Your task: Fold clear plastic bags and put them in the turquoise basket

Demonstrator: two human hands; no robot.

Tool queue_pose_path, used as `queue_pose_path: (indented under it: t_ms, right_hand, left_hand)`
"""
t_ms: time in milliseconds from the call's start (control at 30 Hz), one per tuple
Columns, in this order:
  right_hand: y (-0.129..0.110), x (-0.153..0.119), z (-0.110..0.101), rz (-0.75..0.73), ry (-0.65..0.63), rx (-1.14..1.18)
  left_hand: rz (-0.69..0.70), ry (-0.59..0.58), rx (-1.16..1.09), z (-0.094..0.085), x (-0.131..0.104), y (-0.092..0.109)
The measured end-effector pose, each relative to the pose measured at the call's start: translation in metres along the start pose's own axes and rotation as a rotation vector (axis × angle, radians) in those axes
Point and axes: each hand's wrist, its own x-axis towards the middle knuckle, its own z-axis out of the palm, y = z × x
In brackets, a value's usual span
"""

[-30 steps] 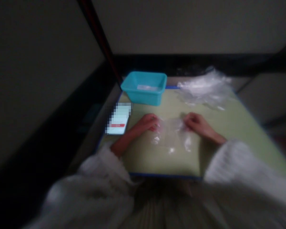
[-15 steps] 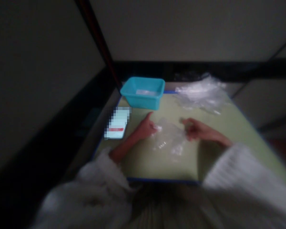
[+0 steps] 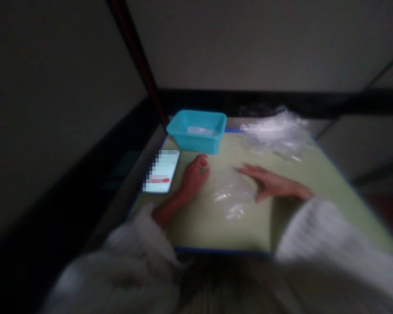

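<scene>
Head view: left hand (image 3: 194, 175) half-curled, right hand (image 3: 270, 181) spread at right edge of thin transparent plastic film (image 3: 233, 192), both seemingly empty; brushing could wrinkle it.

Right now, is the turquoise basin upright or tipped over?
Upright: the turquoise basin stands on its base, rim uppermost, with a pale item visible inside.
</scene>
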Motion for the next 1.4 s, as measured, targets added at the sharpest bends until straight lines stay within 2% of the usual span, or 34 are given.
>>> queue_pose_path:
  t_ms: [133, 200, 267, 400, 500, 700, 900, 1033, 1233, 1400]
  right_hand:
    - [0.001, -0.003, 0.003, 0.019, -0.073, -0.021]
    - [0.001, -0.004, 0.003, 0.01, -0.078, -0.003]
    - [-0.001, -0.004, 0.002, 0.002, -0.061, 0.026]
    - [-0.003, -0.006, -0.004, 0.02, 0.009, 0.051]
    - [0.0, -0.007, -0.006, 0.023, 0.034, 0.023]
    - [0.009, -0.006, 0.001, 0.011, 0.034, -0.081]
    - [-0.006, -0.001, 0.011, -0.011, 0.034, -0.125]
    - [-0.013, 0.005, 0.012, 0.005, 0.029, -0.112]
    - [-0.006, 0.006, 0.011, 0.057, -0.021, -0.147]
    - [-0.002, 0.004, 0.012, 0.09, -0.036, -0.158]
  left_hand:
    - [0.0, -0.02, -0.006, 0.0, 0.001, 0.002]
    - [0.018, -0.072, -0.037, -0.004, 0.0, 0.004]
    - [0.049, -0.179, -0.066, -0.01, -0.001, 0.007]
    - [0.175, -0.479, -0.033, -0.024, -0.005, 0.011]
    - [0.257, -0.583, 0.1, -0.03, -0.006, 0.012]
    - [0.288, -0.577, 0.262, -0.033, -0.005, 0.013]
    - [0.287, -0.534, 0.377, -0.03, -0.005, 0.011]
    - [0.294, -0.493, 0.367, -0.029, -0.006, 0.011]
    - [0.344, -0.506, 0.528, -0.027, -0.008, 0.008]
    - [0.339, -0.497, 0.519, -0.026, -0.008, 0.007]
